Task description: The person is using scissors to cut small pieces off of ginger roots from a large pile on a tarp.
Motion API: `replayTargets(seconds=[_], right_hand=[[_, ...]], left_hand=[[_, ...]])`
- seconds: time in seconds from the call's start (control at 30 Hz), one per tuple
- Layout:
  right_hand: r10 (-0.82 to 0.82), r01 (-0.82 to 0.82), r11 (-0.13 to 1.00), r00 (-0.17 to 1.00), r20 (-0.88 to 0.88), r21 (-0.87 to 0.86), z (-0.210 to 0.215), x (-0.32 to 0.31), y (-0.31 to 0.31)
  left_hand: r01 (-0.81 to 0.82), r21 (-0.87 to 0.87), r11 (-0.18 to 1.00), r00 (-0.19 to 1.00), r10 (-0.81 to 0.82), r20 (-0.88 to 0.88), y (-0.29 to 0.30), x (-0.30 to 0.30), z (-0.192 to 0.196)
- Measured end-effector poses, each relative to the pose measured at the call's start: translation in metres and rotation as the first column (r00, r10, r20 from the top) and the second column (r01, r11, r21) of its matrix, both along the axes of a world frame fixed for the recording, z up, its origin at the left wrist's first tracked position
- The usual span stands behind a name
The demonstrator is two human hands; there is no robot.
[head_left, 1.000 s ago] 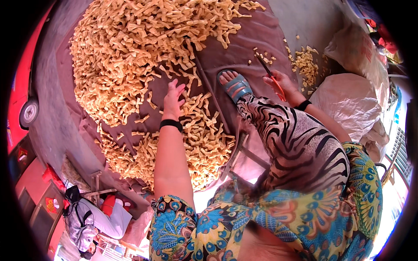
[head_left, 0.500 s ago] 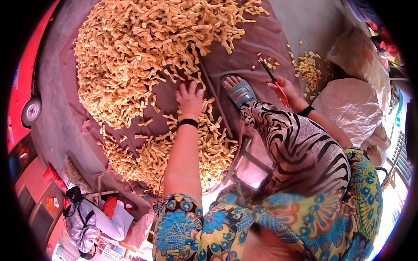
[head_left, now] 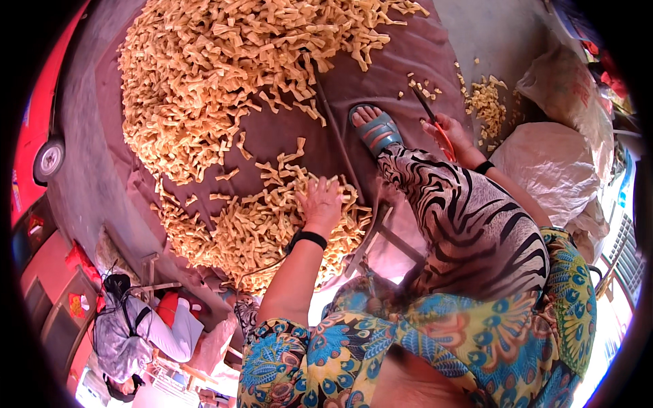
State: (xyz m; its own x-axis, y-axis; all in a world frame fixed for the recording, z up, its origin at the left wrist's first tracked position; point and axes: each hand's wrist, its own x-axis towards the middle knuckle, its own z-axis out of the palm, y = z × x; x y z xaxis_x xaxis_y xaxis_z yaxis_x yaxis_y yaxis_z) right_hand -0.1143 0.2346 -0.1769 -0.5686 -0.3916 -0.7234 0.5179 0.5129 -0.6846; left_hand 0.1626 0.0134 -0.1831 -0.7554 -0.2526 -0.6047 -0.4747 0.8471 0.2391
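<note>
My left hand (head_left: 320, 204) lies with its fingers spread on the nearer heap of short, yellow, knotted-looking pieces (head_left: 252, 234). Whether any piece is under its palm is hidden. Off to the right, beyond my knee, my right hand (head_left: 452, 138) is closed round a pair of scissors (head_left: 446, 140) with red handles. Their dark blades point away from me and to the left, over the cloth. A much larger heap of the same pieces (head_left: 204, 75) covers the far left of the brown cloth (head_left: 340, 88).
Small cut-off bits (head_left: 486, 102) lie scattered at the cloth's right edge, beside large whitish sacks (head_left: 544, 163). My sandalled foot (head_left: 376, 129) rests on the cloth between the hands. At lower left another person (head_left: 146, 330) sits; a red vehicle (head_left: 37, 129) stands at far left.
My left hand has come back toward me and slightly right, from the brown cloth onto the nearer heap. The right hand still holds the scissors, almost in the same place.
</note>
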Motion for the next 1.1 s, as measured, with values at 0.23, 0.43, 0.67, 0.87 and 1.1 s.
replayTargets(seconds=[0.23,0.43,0.67,0.87,1.1], right_hand=[[0.022,-0.023,1.000,1.000,-0.003,-0.019,-0.006,0.003,0.007],[-0.003,0.004,1.000,1.000,0.018,-0.028,-0.018,0.007,0.015],[-0.026,0.027,0.999,0.999,0.022,-0.017,0.002,0.003,-0.001],[-0.003,0.006,0.999,0.997,-0.073,0.044,0.014,-0.006,0.003],[-0.112,0.110,0.991,0.993,-0.024,-0.080,-0.002,0.001,0.018]], left_hand=[[-0.022,0.074,0.997,0.998,0.017,0.068,0.014,0.046,0.035],[-0.046,0.223,0.974,0.942,-0.032,0.335,-0.003,0.056,0.097],[-0.372,0.054,0.927,0.833,0.359,-0.422,-0.079,-0.048,-0.009],[-0.533,0.056,0.844,0.838,0.536,-0.102,-0.090,-0.068,-0.055],[-0.305,0.875,-0.376,0.237,0.860,0.453,-0.113,-0.090,0.018]])
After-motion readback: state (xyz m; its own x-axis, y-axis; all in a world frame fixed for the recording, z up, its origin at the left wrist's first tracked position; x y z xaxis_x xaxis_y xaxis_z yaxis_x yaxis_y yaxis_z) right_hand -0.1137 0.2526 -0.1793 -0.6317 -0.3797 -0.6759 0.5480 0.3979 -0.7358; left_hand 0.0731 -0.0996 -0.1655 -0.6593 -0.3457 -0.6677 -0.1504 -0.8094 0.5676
